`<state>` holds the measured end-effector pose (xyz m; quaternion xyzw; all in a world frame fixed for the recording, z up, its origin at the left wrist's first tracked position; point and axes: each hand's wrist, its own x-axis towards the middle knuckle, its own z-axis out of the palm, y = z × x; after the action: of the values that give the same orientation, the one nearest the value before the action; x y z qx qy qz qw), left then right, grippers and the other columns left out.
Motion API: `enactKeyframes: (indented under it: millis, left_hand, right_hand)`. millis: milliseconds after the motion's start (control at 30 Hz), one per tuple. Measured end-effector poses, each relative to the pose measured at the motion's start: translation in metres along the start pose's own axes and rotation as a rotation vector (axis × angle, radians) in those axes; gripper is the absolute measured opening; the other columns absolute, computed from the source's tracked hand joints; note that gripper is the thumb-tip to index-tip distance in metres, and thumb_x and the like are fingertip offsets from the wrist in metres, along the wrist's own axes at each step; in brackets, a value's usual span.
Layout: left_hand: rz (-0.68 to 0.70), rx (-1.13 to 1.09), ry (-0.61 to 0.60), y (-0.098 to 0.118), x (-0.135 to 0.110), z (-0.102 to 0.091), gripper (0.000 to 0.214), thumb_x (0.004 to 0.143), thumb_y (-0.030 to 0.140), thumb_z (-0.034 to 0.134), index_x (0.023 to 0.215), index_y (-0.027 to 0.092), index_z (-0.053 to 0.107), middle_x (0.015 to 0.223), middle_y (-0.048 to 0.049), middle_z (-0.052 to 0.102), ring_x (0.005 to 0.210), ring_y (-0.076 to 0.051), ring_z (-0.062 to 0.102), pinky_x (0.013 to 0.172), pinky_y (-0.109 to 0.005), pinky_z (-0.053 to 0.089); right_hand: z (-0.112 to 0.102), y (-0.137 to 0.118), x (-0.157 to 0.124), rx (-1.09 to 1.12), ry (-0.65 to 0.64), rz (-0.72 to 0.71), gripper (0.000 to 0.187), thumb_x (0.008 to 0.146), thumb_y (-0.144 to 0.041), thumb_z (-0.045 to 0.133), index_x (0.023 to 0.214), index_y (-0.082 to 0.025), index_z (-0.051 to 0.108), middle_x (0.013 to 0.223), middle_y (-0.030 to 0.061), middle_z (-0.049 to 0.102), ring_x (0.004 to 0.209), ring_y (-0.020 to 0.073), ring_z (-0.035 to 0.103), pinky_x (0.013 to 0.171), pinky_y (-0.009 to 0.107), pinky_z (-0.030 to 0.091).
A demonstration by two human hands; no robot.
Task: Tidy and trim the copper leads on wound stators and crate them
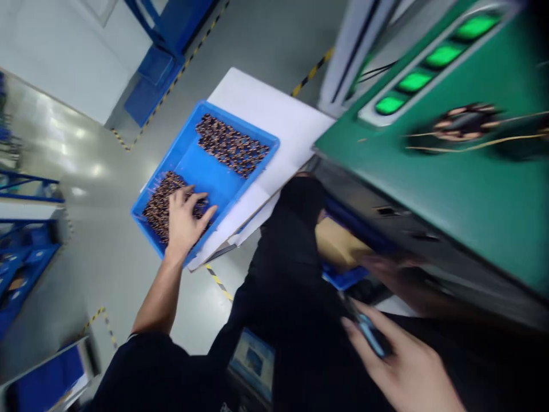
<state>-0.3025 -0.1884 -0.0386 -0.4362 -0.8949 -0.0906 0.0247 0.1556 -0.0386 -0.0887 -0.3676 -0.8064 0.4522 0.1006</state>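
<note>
My left hand [184, 220] reaches into a blue tray [206, 171], its fingers spread over a heap of small copper coils [160, 203]. Whether the fingertips touch the coils I cannot tell. A second group of copper coils [234, 143], laid closely together, fills the tray's far side. Low on the right, over my lap, my right hand [407, 366] grips what look like pliers [371, 335] with blue and black handles, blurred by motion. A copper ring coil [465, 123] with long wire leads lies blurred on the green work surface [429, 177].
White board [295, 123] supports the tray, beside the green bench. A strip of green lit buttons [433, 57] runs along the bench. Below its edge sits a yellowish object [338, 243] near a blue bin [345, 280]. Blue racks [28, 257] stand at left.
</note>
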Motion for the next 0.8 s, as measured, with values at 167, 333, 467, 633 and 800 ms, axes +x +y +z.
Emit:
enactKeyframes:
  millis: [167, 333, 467, 633, 800]
  left_hand:
    - [0.448, -0.334, 0.426, 0.124, 0.04, -0.009, 0.012, 0.106, 0.033, 0.087, 0.118, 0.035, 0.086, 0.126, -0.0026, 0.082, 0.117, -0.025, 0.074, 0.108, -0.047, 0.057]
    - [0.703, -0.537, 0.522, 0.223, 0.084, -0.01, 0.023, 0.111, 0.02, 0.075, 0.121, 0.038, 0.086, 0.122, -0.0022, 0.079, 0.112, -0.026, 0.068, 0.1, -0.046, 0.054]
    - [0.78, -0.631, 0.362, 0.255, 0.111, -0.025, 0.016, 0.113, 0.036, 0.074, 0.121, 0.035, 0.088, 0.133, -0.0089, 0.072, 0.129, -0.034, 0.057, 0.121, -0.058, 0.048]
    - [0.791, -0.633, 0.168, 0.311, 0.132, -0.004, 0.038, 0.088, 0.05, 0.101, 0.108, 0.025, 0.081, 0.121, -0.0136, 0.063, 0.13, -0.043, 0.053, 0.127, -0.072, 0.042]
    - [0.707, -0.748, 0.086, 0.347, 0.145, 0.025, 0.049, 0.086, 0.055, 0.101, 0.084, 0.02, 0.067, 0.11, -0.0123, 0.057, 0.139, -0.051, 0.051, 0.131, -0.083, 0.032]
  right_hand:
    - [-0.009, -0.032, 0.013, -0.007, -0.095, -0.001, 0.034, 0.115, -0.034, 0.064, 0.145, -0.029, 0.078, 0.127, 0.0042, 0.088, 0.108, 0.02, 0.089, 0.098, 0.028, 0.07]
    - [-0.016, -0.033, -0.002, -0.024, -0.109, 0.054, 0.037, 0.115, -0.034, 0.063, 0.148, -0.031, 0.077, 0.119, 0.0056, 0.087, 0.103, 0.0221, 0.087, 0.092, 0.033, 0.07]
    - [-0.013, -0.022, -0.019, 0.004, -0.091, 0.107, 0.037, 0.115, -0.035, 0.061, 0.148, -0.03, 0.076, 0.115, 0.007, 0.085, 0.101, 0.0239, 0.086, 0.09, 0.035, 0.071]
    - [-0.002, -0.014, -0.027, -0.01, -0.12, 0.143, 0.038, 0.112, -0.032, 0.064, 0.148, -0.029, 0.077, 0.114, 0.0076, 0.084, 0.099, 0.0244, 0.084, 0.091, 0.037, 0.07]
    - [-0.004, -0.021, -0.024, -0.033, -0.197, 0.119, 0.044, 0.112, -0.032, 0.068, 0.155, -0.032, 0.073, 0.117, 0.0064, 0.083, 0.105, 0.0248, 0.081, 0.094, 0.038, 0.067]
